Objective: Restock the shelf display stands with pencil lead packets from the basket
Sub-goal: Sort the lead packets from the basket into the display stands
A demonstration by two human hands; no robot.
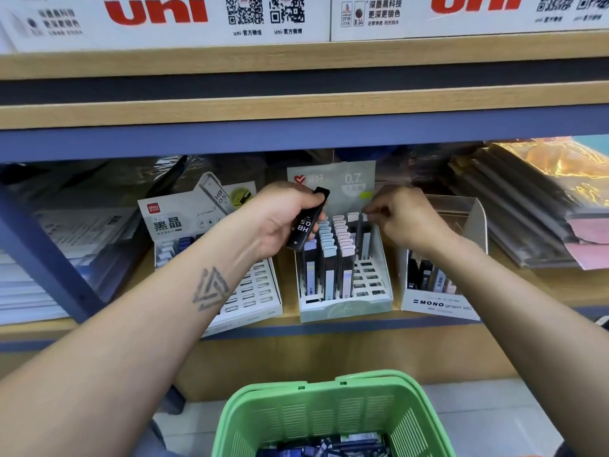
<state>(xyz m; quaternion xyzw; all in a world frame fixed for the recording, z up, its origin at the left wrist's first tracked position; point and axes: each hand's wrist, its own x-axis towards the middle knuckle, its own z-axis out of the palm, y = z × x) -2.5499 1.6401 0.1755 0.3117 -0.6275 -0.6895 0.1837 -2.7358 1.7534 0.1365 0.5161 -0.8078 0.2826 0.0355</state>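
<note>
My left hand grips a black pencil lead packet marked HB 0.5, held tilted above the middle display stand. That pale green stand holds several rows of upright packets. My right hand reaches over the stand's back right corner and pinches the top of a packet standing in its rightmost column. A white Deli stand sits to the left with mostly bare slots. At the bottom is the green basket with dark packets inside.
A Mono graph stand with a clear back stands to the right of the green one. Stacked plastic-wrapped folders fill the shelf's right end, and wrapped paper goods its left. The upper shelf edge overhangs the stands.
</note>
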